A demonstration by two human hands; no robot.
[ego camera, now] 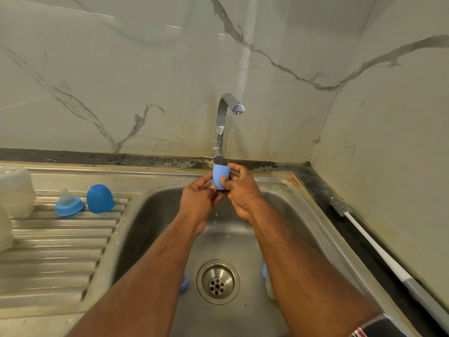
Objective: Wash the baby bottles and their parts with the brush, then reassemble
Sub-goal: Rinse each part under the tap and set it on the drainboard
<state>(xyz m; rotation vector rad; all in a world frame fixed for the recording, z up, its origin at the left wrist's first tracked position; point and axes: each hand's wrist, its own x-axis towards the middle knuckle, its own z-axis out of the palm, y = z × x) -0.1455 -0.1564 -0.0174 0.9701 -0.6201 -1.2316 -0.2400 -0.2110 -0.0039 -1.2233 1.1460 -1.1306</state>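
Both hands hold a small light-blue cap (220, 175) under the thin stream from the faucet (224, 122), above the steel sink (155, 215). My left hand (199, 201) pinches its lower left side; my right hand (241, 190) grips its right side with the thumb on the front. On the drainboard lie a blue collar with a clear nipple (69, 204) and a blue dome cap (100, 198). The bottle brush (374, 244), white-handled, lies on the right counter. Two more blue parts (184, 283) (265, 271) sit in the basin, mostly hidden by my forearms.
Whitish plastic containers (15, 190) stand at the drainboard's far left. The drain (218, 281) sits in the basin's middle. Marble-patterned walls close the back and right sides. A dark counter strip (323, 190) runs along the sink's right edge.
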